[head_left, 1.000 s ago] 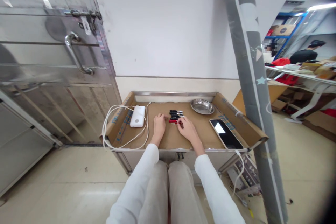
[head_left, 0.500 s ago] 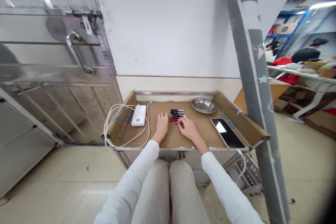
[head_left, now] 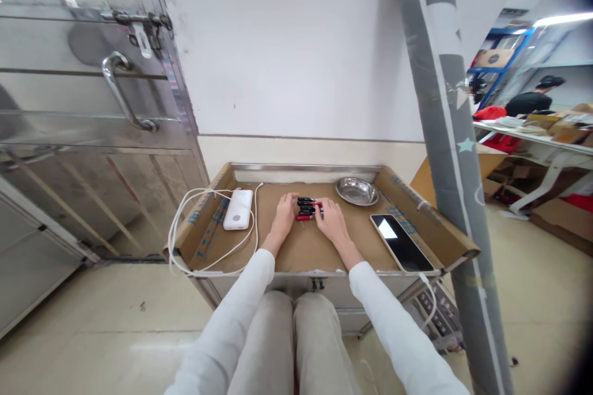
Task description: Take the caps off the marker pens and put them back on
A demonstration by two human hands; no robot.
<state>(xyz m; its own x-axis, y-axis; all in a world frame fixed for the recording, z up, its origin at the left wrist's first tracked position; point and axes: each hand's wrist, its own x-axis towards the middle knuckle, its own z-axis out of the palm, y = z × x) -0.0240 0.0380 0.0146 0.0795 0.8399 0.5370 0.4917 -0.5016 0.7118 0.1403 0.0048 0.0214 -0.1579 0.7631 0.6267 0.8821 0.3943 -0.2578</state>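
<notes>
Several black and red marker pens (head_left: 304, 210) lie side by side in a short stack of rows on the brown cardboard top (head_left: 296, 253). My left hand (head_left: 284, 211) is at their left ends, its bent fingertips touching the black ones at the back. Over the right ends curl the fingers of my right hand (head_left: 331, 219), covering those tips. A bit of red shows beside its fingers, and one red marker lies at the front of the row. The exact finger contact is partly hidden.
A white power bank (head_left: 238, 210) with a looped white cable (head_left: 173, 234) lies at the left. To the right are a round metal dish (head_left: 356, 191) and a phone (head_left: 402, 244) on a cable. Cardboard sides (head_left: 417, 222) edge the top. A grey wrapped roll (head_left: 456, 136) leans at the right.
My left hand has moved to the left ends of the markers from the cardboard beside them. My right hand has shifted from the front red marker onto the right ends. The view has tilted slightly.
</notes>
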